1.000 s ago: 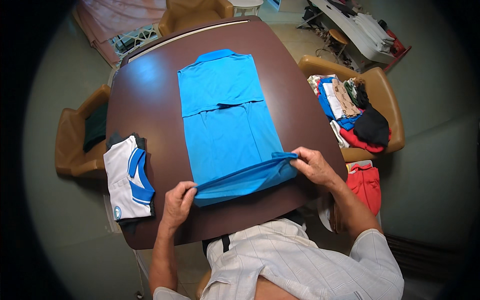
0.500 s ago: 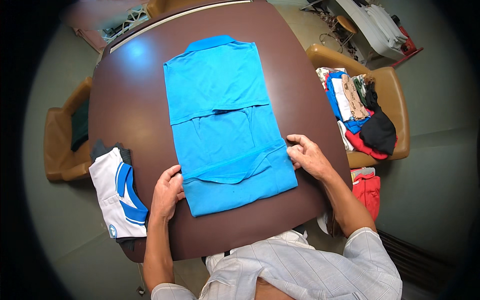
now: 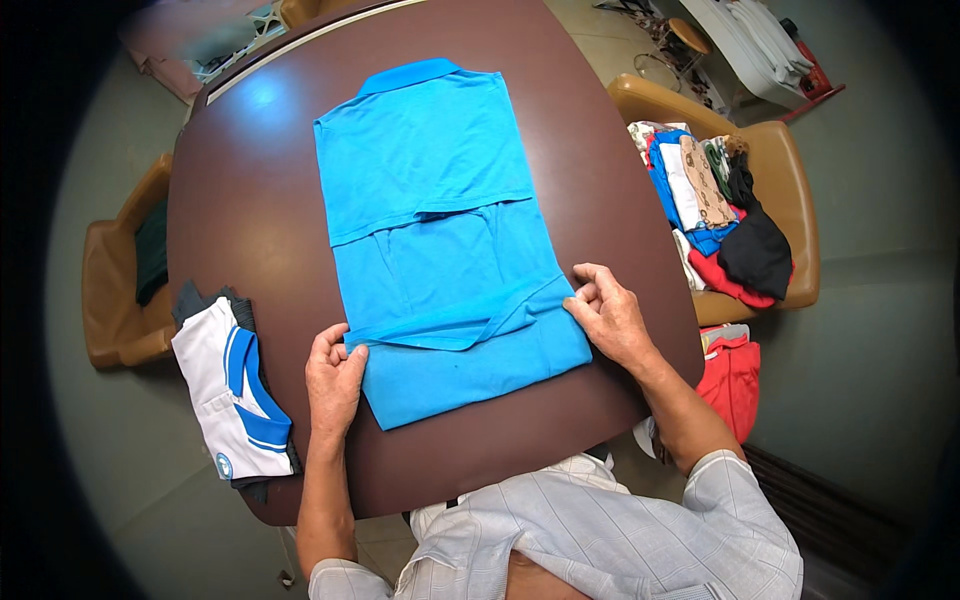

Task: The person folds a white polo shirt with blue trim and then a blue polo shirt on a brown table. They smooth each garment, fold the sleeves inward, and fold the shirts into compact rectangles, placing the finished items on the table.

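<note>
A bright blue polo shirt (image 3: 430,160) lies lengthwise on the brown table, collar at the far end and sides folded in. Its near end is turned up, and a loose flap with a slanting edge crosses that part. My left hand (image 3: 334,385) pinches the left end of this flap between thumb and fingers. At the right side edge, my right hand (image 3: 608,318) has its thumb on the cloth, with the fingers curled at the rim and the index finger reaching past it.
Folded white clothing with a blue collar (image 3: 225,400) lies on dark cloth at the table's (image 3: 600,190) left edge. Piled clothes (image 3: 710,200) fill a tan chair (image 3: 795,200) at right, with red clothing (image 3: 730,380) below. Another tan chair (image 3: 105,290) stands left.
Both hands have closed on the shirt's side edges near the turned-up end. The flap's left part has lifted and shifted slightly away from me. The whole view has shifted a little.
</note>
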`<control>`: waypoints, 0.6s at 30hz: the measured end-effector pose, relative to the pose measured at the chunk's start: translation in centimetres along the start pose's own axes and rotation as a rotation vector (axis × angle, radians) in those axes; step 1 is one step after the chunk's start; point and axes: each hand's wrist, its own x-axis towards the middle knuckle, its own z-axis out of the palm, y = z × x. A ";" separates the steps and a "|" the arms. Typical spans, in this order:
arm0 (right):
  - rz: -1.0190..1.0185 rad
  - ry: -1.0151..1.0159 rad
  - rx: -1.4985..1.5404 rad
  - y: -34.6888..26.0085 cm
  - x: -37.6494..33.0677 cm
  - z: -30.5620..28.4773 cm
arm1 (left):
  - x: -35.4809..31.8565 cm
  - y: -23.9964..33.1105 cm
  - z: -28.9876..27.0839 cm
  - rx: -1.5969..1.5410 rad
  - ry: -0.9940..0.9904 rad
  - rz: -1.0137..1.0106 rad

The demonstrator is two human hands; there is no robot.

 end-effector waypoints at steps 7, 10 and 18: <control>-0.494 0.023 -0.285 -1.4 1.0 -1.5 | -2.0 3.0 2.8 0.727 0.330 0.787; -0.574 -0.101 -0.358 -3.1 2.6 -0.7 | -2.6 4.2 6.0 0.660 0.152 0.892; -0.602 -0.158 -0.384 -1.7 4.9 0.1 | -1.9 1.5 10.0 0.580 0.011 0.971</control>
